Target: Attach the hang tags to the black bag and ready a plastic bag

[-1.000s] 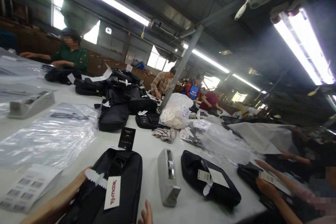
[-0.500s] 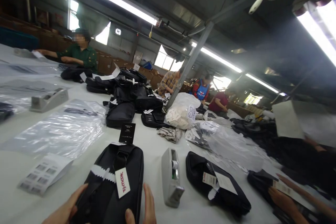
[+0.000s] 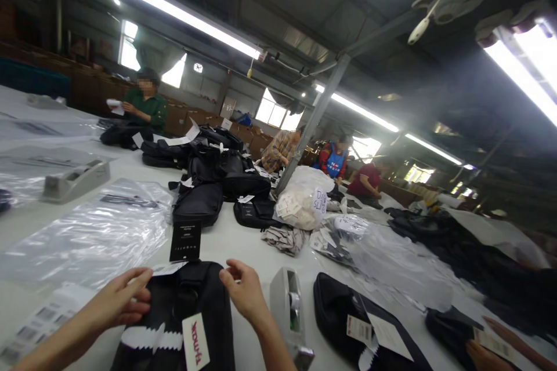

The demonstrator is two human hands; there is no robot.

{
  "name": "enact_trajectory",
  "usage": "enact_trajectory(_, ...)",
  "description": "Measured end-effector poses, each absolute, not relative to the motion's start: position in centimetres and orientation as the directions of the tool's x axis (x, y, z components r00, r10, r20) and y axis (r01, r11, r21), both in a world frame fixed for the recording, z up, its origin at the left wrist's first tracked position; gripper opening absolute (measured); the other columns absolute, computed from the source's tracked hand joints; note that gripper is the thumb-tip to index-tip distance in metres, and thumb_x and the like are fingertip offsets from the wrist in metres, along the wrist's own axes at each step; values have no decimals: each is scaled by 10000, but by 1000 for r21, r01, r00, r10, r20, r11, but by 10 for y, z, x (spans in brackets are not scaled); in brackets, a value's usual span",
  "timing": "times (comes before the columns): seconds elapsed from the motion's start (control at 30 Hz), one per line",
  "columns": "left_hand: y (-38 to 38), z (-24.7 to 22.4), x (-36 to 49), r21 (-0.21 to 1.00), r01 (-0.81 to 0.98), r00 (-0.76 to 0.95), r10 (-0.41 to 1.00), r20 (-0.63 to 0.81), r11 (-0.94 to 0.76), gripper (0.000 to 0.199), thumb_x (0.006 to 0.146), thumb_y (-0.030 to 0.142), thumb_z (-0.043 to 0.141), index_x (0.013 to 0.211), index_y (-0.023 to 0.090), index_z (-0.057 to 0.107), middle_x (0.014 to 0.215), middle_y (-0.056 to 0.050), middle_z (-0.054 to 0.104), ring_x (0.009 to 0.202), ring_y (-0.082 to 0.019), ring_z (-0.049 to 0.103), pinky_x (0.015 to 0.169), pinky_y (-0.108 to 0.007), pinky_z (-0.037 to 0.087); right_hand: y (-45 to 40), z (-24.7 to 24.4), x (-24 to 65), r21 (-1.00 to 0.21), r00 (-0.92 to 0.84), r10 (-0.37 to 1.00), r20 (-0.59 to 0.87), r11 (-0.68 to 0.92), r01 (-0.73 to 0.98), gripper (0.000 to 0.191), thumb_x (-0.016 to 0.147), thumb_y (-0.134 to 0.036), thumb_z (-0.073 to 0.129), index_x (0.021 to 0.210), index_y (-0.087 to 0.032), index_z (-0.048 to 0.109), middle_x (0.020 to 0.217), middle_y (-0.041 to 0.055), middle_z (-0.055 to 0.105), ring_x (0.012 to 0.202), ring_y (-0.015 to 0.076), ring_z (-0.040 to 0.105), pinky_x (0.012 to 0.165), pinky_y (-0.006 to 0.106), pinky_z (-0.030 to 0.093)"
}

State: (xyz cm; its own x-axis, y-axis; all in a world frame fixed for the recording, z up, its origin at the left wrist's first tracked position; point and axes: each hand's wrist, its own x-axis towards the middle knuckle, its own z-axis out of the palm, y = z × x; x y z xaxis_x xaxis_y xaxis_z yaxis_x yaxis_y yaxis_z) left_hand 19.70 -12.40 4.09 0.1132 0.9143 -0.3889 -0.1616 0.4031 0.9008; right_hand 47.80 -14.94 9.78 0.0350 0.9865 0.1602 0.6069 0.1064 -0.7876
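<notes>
A black bag (image 3: 209, 307) lies on the table in front of me, its top pointing away. On it are a white hang tag (image 3: 195, 342) with red lettering and a white toothed strip (image 3: 150, 338). A black card (image 3: 185, 240) sticks out past the bag's top edge, beside a white paper. My left hand (image 3: 124, 298) is over the upper left side, fingers loosely bent and apart, with nothing visible in it. At the upper right corner is my right hand (image 3: 242, 287), its fingers half curled and apart, also with nothing visible in it.
A tape dispenser (image 3: 286, 307) stands right of the bag, then another tagged black bag (image 3: 331, 307). Clear plastic bags (image 3: 100, 232) and a label sheet (image 3: 47, 319) lie left. Black bags (image 3: 198, 203) are piled ahead, near a metal post (image 3: 313, 122). A co-worker's hand (image 3: 487, 353) is at lower right.
Both hands have left the bag's lower sides and moved up to its top end. The black card now sits further left in view. The co-worker in green has drawn their arms in, holding something white.
</notes>
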Motion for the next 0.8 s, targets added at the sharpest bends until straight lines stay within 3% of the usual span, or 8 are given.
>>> enact_trajectory(0.1, -100, 51, 219, 880, -198, 158, 900, -407, 433, 727, 605, 524, 817, 1168, 172, 521, 692, -40, 697, 667, -243, 711, 644, -324, 588, -94, 89, 455, -743, -19, 989, 147, 123, 658, 480, 783, -391, 653, 1157, -91, 680, 896, 108, 743, 799, 224, 682, 744, 306, 516)
enact_trajectory(0.27, -78, 45, 240, 879, -183, 202, 892, -405, 441, 603, 620, 604, 780, 988, 155, 616, 583, -41, 662, 565, -237, 682, 471, -266, 506, -58, 68, 421, -626, -144, 977, 157, 211, 751, 273, 763, -451, 671, 756, -191, 752, 643, 26, 692, 580, 171, 595, 538, 243, 416)
enact_trajectory(0.37, -63, 44, 240, 901, -143, 205, 903, -377, 409, 550, 606, 579, 805, 867, 117, 658, 472, -42, 605, 416, -212, 601, 366, -245, 408, -59, 65, 415, -549, -179, 963, 199, 261, 794, 264, 828, -377, 598, 696, -195, 736, 609, 43, 670, 554, 179, 564, 535, 263, 398)
enact_trajectory(0.5, -51, 47, 235, 927, -142, 199, 928, -316, 346, 551, 563, 552, 843, 802, 80, 688, 358, 3, 498, 306, -176, 490, 317, -234, 317, -70, 70, 419, -481, -221, 940, 259, 324, 815, 199, 850, -254, 567, 831, -211, 760, 761, 79, 700, 747, 235, 622, 695, 325, 462)
enact_trajectory(0.57, -52, 50, 232, 930, -184, 195, 939, -282, 317, 558, 587, 559, 830, 837, 78, 701, 414, -8, 547, 376, -187, 548, 358, -241, 375, -77, 74, 423, -500, -229, 928, 292, 353, 791, 233, 858, -206, 558, 968, -239, 759, 922, 77, 706, 863, 228, 634, 794, 330, 475)
enact_trajectory(0.63, -56, 56, 230, 925, -256, 205, 951, -233, 282, 545, 638, 556, 802, 926, 104, 704, 645, -60, 692, 583, -210, 662, 503, -257, 499, -84, 78, 427, -584, -206, 913, 352, 386, 714, 306, 856, -168, 558, 1066, -288, 745, 1118, 64, 671, 949, 200, 634, 878, 320, 475)
enact_trajectory(0.7, -61, 62, 231, 909, -338, 219, 960, -176, 244, 536, 667, 521, 799, 1029, 144, 685, 893, -79, 741, 787, -230, 700, 689, -287, 558, -91, 80, 430, -695, -136, 904, 405, 401, 597, 299, 845, -192, 598, 1072, -316, 748, 1275, 64, 603, 1051, 207, 618, 950, 337, 465)
enact_trajectory(0.8, -65, 69, 239, 880, -436, 199, 974, -110, 189, 601, 637, 405, 842, 1147, 177, 621, 935, -70, 742, 832, -245, 706, 764, -327, 570, -99, 79, 433, -828, -11, 900, 436, 406, 386, 195, 818, -338, 683, 979, -295, 782, 1405, 83, 520, 1220, 266, 549, 1018, 383, 444)
